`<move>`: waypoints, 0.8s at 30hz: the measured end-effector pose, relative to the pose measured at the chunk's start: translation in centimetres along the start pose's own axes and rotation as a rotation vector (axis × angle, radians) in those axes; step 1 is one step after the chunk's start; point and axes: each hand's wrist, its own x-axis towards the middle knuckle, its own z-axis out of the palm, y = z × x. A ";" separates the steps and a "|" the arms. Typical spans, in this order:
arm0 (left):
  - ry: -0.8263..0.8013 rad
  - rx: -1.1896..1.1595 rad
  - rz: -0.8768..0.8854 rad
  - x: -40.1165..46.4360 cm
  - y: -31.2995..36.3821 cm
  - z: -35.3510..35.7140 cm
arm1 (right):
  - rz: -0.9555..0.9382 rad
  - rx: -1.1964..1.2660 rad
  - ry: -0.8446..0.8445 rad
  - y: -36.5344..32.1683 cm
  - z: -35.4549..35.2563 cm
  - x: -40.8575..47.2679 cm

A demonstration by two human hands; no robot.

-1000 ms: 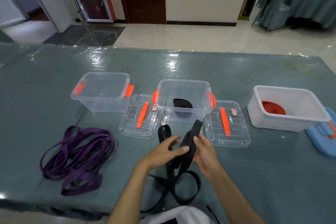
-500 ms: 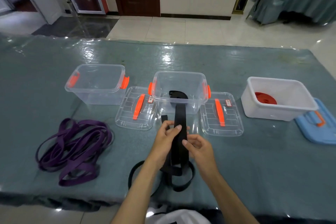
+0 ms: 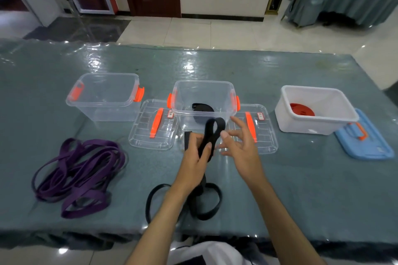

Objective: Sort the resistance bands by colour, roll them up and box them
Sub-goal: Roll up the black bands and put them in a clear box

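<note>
Half a second ago both hands gripped the black band stretched straight up toward the middle box; now the right hand (image 3: 238, 148) has let go and hangs beside it with fingers spread wide, touching nothing. The left hand (image 3: 197, 157) is closed around the black band (image 3: 212, 133), whose top end folds over into a small loop just above the thumb. Below the left wrist the band trails down in loose loops on the desk (image 3: 301, 189), near its front edge.

Behind the hands stands the middle clear box (image 3: 203, 101) with a rolled black band (image 3: 201, 108) inside. A clear lid (image 3: 154, 125) with an orange handle lies to its left, and a second lid (image 3: 256, 129) to its right, partly behind the right hand's fingers. Farther left is another clear box (image 3: 105, 97). The purple bands (image 3: 79, 174) lie in a loose heap at the left of the desk, well apart from the hands. At the right, the white box (image 3: 314, 112) holds a red roll (image 3: 301, 109), with a blue lid (image 3: 364, 142) just beside it.
</note>
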 end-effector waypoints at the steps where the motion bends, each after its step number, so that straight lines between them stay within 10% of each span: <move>1: -0.023 0.025 0.025 -0.1 0.2 0.3 | -0.016 -0.009 -0.026 -0.9 0.1 0.3; 12: 0.012 -0.062 0.127 1.5 1.9 -0.8 | -0.106 0.071 -0.077 -4.1 -0.3 1.5; 24: 0.025 0.339 0.300 3.4 1.7 -3.2 | -0.062 -0.010 0.036 -5.2 -0.7 3.6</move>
